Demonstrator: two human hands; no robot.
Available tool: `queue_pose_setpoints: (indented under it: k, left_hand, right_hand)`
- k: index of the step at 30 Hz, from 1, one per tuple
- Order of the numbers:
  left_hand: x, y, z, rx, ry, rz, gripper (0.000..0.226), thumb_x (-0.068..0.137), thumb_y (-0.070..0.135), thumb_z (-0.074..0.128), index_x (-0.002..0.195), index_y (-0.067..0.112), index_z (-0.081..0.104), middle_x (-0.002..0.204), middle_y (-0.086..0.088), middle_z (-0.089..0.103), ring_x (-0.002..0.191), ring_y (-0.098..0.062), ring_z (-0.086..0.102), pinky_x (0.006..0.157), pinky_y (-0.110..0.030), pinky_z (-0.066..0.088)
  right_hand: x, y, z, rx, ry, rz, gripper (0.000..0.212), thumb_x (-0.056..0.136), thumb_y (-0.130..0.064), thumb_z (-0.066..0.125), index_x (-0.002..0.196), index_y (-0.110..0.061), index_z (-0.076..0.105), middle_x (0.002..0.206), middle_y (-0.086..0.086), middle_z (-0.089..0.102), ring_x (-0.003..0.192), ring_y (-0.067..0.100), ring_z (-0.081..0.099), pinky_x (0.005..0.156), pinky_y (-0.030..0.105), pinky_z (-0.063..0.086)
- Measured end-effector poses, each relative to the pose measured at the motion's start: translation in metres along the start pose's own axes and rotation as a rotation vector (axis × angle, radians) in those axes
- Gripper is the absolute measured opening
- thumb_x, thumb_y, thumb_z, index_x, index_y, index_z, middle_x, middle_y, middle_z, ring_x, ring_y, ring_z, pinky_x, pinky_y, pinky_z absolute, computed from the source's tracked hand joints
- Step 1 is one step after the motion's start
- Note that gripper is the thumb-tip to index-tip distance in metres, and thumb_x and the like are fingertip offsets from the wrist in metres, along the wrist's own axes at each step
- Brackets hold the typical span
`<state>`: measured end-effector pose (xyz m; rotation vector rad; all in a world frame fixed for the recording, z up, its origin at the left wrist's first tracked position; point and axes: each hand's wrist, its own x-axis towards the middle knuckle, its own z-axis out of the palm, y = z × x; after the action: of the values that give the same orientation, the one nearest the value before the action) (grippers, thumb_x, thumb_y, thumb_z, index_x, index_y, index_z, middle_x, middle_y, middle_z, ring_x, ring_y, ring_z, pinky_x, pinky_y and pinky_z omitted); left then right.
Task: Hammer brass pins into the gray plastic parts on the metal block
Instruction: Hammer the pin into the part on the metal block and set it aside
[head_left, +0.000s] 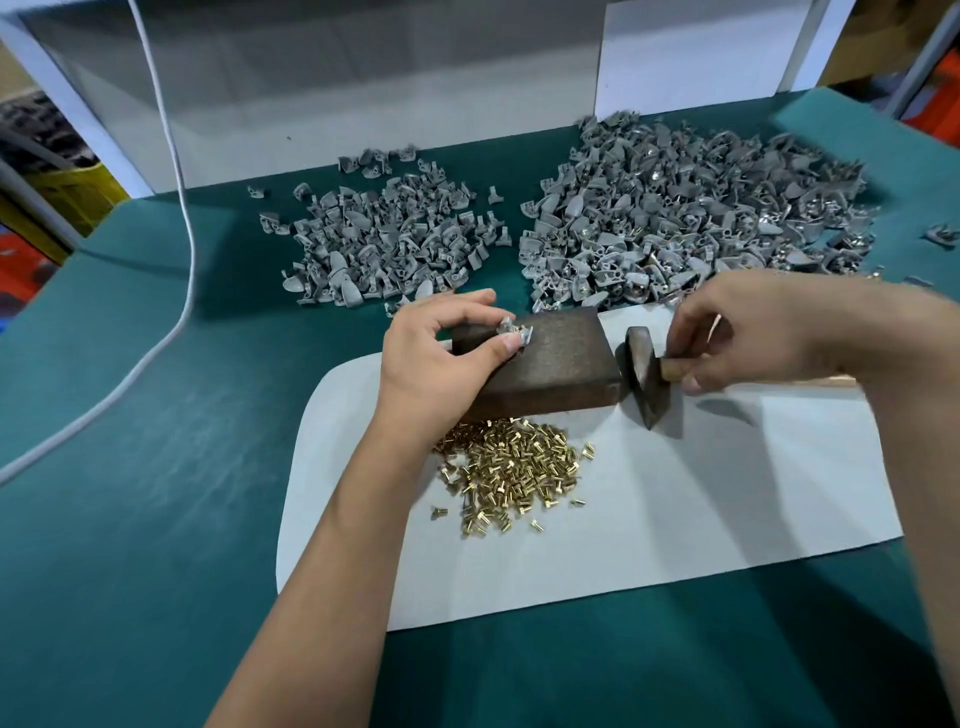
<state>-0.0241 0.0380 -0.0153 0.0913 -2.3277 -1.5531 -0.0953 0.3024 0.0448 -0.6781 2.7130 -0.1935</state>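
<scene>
Your left hand (441, 353) pinches one gray plastic part (511, 332) between thumb and fingertips and steadies it on the top face of the metal block (550, 358), near the block's far left corner; a glint at the part suggests a pin is already seated in it, though it is too small to be sure. Holding it there keeps the part from skating off the hard surface when the blow lands, and your fingers sit to the side of it rather than over it. Your right hand (748, 338) is clamped around the wooden handle of the hammer (644, 374), whose dark head hangs just beside the block's right end, low over the white sheet (701, 493), so I judge you are between blows or about to raise it. The brass pins (514, 473) lie heaped on the sheet just in front of the block, within easy reach of the holding hand. On the green tabletop (156, 467) behind the block are two heaps of gray parts: a smaller left pile (384, 244) and a bigger right pile (691, 208), the latter showing metallic flecks, so it is probably the finished stock. A white cable (176, 208) trails down the left side, well apart from the work.
</scene>
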Motion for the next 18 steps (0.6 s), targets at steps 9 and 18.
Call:
queue_pose_setpoints:
  k: [9,18]
  left_hand:
    - [0.0,0.0,-0.008,-0.063,-0.054,-0.06,0.018,0.077,0.011,0.088,0.088,0.023,0.08,0.122,0.005,0.072,0.116,-0.003,0.066,0.1,-0.026,0.05]
    - [-0.001,0.003,-0.003,-0.055,-0.065,-0.079,0.019,0.08,0.006,0.084,0.075,0.022,0.075,0.119,0.004,0.073,0.108,0.001,0.067,0.1,-0.031,0.048]
  right_hand:
    - [-0.001,0.012,-0.001,0.228,0.093,-0.084,0.015,0.09,-0.01,0.076,0.085,-0.022,0.069,0.075,-0.006,0.074,0.07,0.01,0.07,0.075,0.04,0.058]
    - [0.0,-0.061,-0.001,0.309,0.439,-0.231,0.03,0.104,-0.029,0.052,0.075,-0.023,0.054,0.067,-0.007,0.058,0.059,-0.001,0.054,0.052,0.016,0.036]
